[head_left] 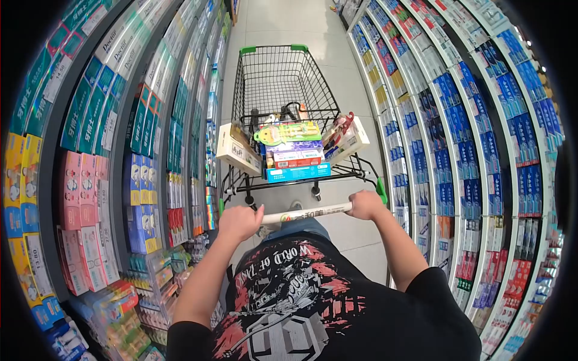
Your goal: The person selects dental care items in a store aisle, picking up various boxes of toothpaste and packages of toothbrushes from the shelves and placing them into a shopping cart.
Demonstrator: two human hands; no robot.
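Observation:
A black wire shopping cart (277,84) with green corners stands in front of me. Its white handle (307,213) crosses just ahead of my body. My left hand (239,222) is wrapped round the handle's left end, and my right hand (366,205) grips the right end. Near the handle, the cart's upper part carries a stack of boxes, with a blue box (298,172) at the bottom and a green-and-yellow package (288,133) on top. A cream box (238,148) leans at the left side and another white box (348,137) at the right.
Tall shelves of boxed goods line both sides of the aisle, with teal boxes (90,114) and pink boxes (81,192) on the left and blue boxes (448,114) on the right. Pale floor tiles (274,24) run ahead between the shelves.

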